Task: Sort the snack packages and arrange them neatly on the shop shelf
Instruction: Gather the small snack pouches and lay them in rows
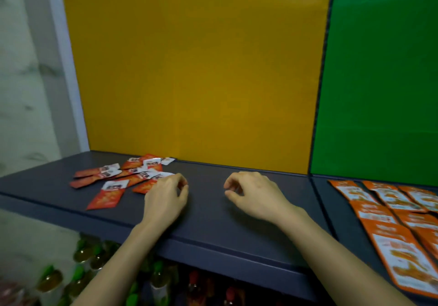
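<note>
A loose heap of small red and white snack packets lies on the left part of the dark grey shelf. My left hand rests at the heap's right edge, fingers curled, its fingertips touching a packet; whether it grips that packet I cannot tell. My right hand hovers over bare shelf to the right, fingers loosely curled and apart, holding nothing. Several larger orange packets lie in overlapping rows on the neighbouring shelf section at the right.
A yellow back panel stands behind the shelf, a green panel behind the right section. Bottles with green and red caps stand on the level below. A pale wall is at the left.
</note>
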